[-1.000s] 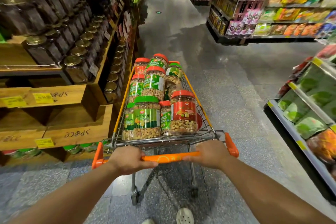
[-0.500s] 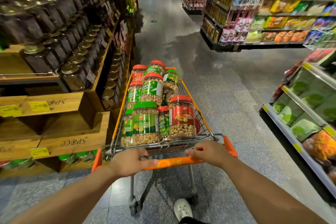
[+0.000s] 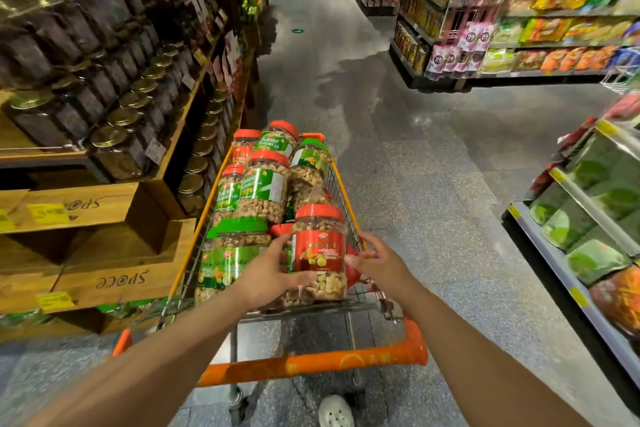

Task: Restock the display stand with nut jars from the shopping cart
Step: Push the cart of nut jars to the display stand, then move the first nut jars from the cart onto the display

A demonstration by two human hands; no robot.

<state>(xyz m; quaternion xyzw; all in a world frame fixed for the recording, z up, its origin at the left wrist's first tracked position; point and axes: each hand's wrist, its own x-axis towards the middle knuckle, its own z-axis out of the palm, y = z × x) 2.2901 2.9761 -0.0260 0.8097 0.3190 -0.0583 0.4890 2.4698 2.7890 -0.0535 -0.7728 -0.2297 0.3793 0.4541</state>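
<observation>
- Shopping cart (image 3: 341, 191): orange-framed wire basket on the speckled floor (image 3: 433, 184), loaded with nut jars (image 3: 263, 191).
- Wooden display stand (image 3: 104, 253): left of cart, shelves bearing dark gold-lidded jars (image 3: 117, 152).

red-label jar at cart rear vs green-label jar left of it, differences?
The red-label jar has a red lid; the green-label jar has a green one. The red-label jar is touched by the left hand and right hand; the green-label jar is untouched. Both are clear nut jars standing upright in the shopping cart.

Glossy speckled floor (image 3: 398, 149), stocked shelves (image 3: 554, 28)
</observation>
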